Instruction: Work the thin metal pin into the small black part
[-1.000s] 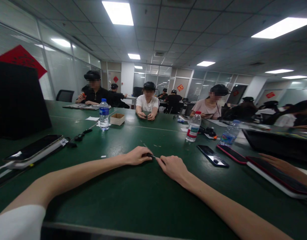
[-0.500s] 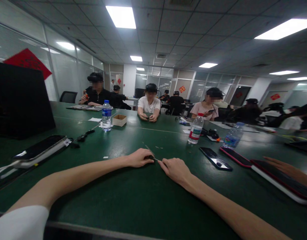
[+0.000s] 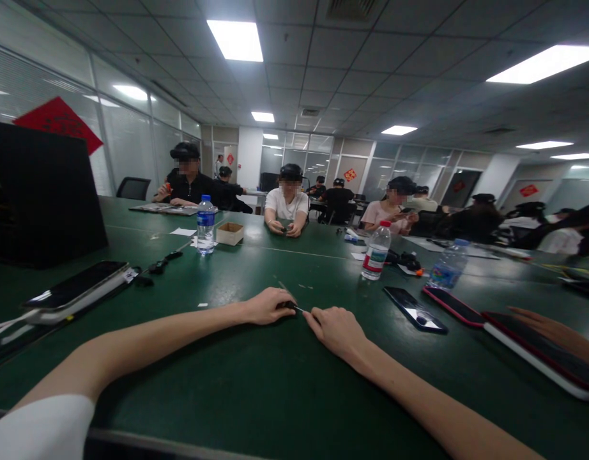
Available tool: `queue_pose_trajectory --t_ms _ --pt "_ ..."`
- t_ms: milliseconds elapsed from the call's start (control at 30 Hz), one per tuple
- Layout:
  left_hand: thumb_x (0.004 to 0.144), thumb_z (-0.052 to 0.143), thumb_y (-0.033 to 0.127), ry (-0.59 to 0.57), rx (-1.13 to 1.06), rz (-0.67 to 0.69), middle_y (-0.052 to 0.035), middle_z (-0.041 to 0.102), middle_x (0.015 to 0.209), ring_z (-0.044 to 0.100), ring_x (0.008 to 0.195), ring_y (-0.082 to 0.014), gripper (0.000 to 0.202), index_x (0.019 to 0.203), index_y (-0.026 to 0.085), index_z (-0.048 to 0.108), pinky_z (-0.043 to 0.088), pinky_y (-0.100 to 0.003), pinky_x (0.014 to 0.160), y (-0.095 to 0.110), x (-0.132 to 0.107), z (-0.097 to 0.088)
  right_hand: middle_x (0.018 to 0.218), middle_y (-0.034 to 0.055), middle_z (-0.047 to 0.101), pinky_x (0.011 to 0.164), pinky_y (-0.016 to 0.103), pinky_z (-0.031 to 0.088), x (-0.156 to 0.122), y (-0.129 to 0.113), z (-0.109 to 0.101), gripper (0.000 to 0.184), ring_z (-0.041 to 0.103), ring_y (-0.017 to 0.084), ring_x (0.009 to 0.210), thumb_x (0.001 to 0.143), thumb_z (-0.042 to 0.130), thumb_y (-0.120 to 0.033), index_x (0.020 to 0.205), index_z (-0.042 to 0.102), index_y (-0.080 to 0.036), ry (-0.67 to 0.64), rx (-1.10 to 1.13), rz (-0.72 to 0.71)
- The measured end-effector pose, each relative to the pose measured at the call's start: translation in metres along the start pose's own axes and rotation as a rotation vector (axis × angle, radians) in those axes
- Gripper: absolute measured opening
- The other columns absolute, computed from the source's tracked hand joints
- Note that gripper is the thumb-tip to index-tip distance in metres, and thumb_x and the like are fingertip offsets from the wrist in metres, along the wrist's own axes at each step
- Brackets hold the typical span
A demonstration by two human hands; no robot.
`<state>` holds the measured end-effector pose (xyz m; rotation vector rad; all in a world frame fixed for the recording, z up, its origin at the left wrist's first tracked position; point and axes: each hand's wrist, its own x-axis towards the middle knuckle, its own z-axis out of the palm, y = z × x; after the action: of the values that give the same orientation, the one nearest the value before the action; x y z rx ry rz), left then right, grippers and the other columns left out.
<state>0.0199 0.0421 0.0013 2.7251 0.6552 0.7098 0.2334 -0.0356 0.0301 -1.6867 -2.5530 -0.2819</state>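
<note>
My left hand (image 3: 267, 306) rests on the green table (image 3: 256, 383), fingers curled round a small dark object (image 3: 290, 306) whose thin tip points right. Close beside it, my right hand (image 3: 336, 330) lies knuckles up, its fingers pinched at that thin tip. The two hands almost touch. What the small object is I cannot make out. Both forearms stretch forward across the table from the near edge.
A phone on a white block (image 3: 74, 291) lies left, two phones (image 3: 415, 309) and a red-edged tablet (image 3: 538, 354) right, with another person's hand (image 3: 553, 332) on it. Water bottles (image 3: 205, 225) (image 3: 375, 250), a small box (image 3: 230, 233) and seated people are farther back.
My hands have stayed together on the small object. Only the view has shifted slightly, so the scene sits a little lower and to the right.
</note>
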Motion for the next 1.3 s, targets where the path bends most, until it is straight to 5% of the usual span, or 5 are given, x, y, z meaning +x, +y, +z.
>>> queue_pose_trajectory --t_ms 833,1033,1300 --pt "0.092 0.050 0.036 0.022 0.059 -0.009 -0.0082 0.066 0.097 0.061 0.086 -0.0173 0.031 0.112 0.016 0.062 0.046 -0.026 0.078 0.004 0.000 0.000 0.078 0.0062 0.067 0.057 0.023 0.042 -0.001 -0.002 -0.003 0.052 0.063 0.015 0.064 0.100 0.024 -0.049 0.089 0.065 -0.019 -0.001 0.049 0.021" --pt "0.088 0.053 0.034 0.098 0.009 -0.127 -0.0043 0.067 0.089 0.059 0.072 -0.0133 0.027 0.106 0.018 0.067 0.043 -0.022 0.067 0.007 0.002 -0.003 0.077 0.0057 0.067 0.060 0.024 0.044 0.004 0.001 -0.001 0.053 0.063 0.016 0.065 0.099 0.024 -0.050 0.088 0.065 -0.019 0.008 0.059 0.058" --pt "0.084 0.054 0.026 0.164 -0.125 -0.261 -0.0024 0.069 0.094 0.060 0.075 -0.0129 0.026 0.104 0.018 0.068 0.046 -0.022 0.071 0.012 0.003 -0.007 0.081 0.0073 0.068 0.061 0.025 0.044 0.006 0.005 0.000 0.053 0.064 0.017 0.069 0.099 0.024 -0.051 0.090 0.065 -0.019 0.011 0.043 0.085"
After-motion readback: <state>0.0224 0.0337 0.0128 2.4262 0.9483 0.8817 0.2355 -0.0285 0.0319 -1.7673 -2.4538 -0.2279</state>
